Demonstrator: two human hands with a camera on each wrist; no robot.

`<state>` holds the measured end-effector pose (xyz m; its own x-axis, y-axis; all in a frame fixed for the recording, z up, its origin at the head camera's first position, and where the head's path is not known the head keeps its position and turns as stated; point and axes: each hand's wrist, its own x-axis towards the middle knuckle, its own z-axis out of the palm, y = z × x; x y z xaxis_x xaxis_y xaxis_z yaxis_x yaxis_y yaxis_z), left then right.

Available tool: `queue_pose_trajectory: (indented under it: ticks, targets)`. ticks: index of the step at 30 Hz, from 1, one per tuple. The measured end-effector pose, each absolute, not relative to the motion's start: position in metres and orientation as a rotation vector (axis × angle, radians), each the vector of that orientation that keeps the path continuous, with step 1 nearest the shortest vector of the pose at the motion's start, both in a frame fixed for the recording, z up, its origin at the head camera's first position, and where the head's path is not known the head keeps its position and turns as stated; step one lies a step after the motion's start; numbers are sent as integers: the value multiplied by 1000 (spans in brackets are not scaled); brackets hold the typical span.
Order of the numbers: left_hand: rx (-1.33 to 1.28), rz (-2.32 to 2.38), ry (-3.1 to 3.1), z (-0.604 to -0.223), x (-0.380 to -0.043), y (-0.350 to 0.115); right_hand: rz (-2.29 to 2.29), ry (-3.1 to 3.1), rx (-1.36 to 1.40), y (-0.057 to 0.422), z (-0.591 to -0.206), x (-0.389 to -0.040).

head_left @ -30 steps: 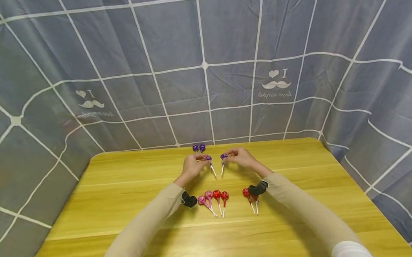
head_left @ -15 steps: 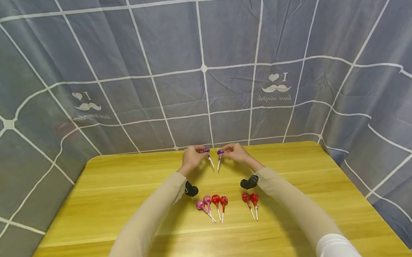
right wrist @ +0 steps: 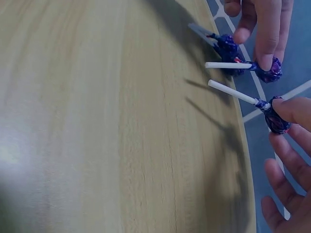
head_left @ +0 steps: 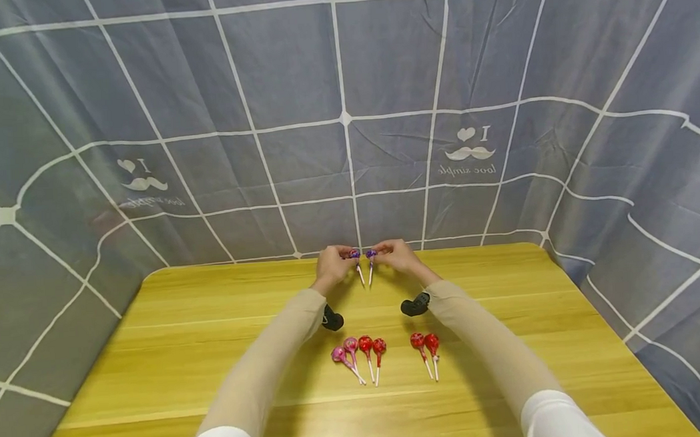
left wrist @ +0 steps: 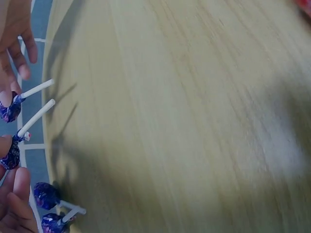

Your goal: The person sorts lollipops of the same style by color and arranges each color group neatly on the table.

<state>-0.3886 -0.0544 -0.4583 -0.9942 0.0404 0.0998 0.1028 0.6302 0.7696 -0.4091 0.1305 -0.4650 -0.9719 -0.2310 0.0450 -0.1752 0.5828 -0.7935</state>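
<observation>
Near the table's far edge my left hand pinches a purple-wrapped lollipop by its candy head. My right hand pinches a second purple lollipop the same way, between thumb and fingertips. The two lollipops are side by side, a small gap between them, with white sticks pointing back toward me. Two more purple lollipops lie on the table by my left hand in the left wrist view, their sticks crossing; in the head view that hand hides them.
Two pink lollipops and two red lollipops lie in a row mid-table. Another pair of red lollipops lies to their right. A grey curtain with white lines hangs behind the wooden table.
Both hands have moved farther from me toward the table's far edge, carrying their purple lollipops, and have come closer together. The pink and red lollipops stay where they were.
</observation>
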Motion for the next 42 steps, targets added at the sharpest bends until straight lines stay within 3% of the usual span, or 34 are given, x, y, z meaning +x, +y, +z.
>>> queue_pose_trajectory:
  ticks: [20,42]
  targets:
    - [-42,-1080,-2739,-477,-398,-38,-1322,2832,-194,117,-479,-422]
    - [-36,-1043,-2738,-486,-395,-26,-1277,2887,-76,119,-480,-412]
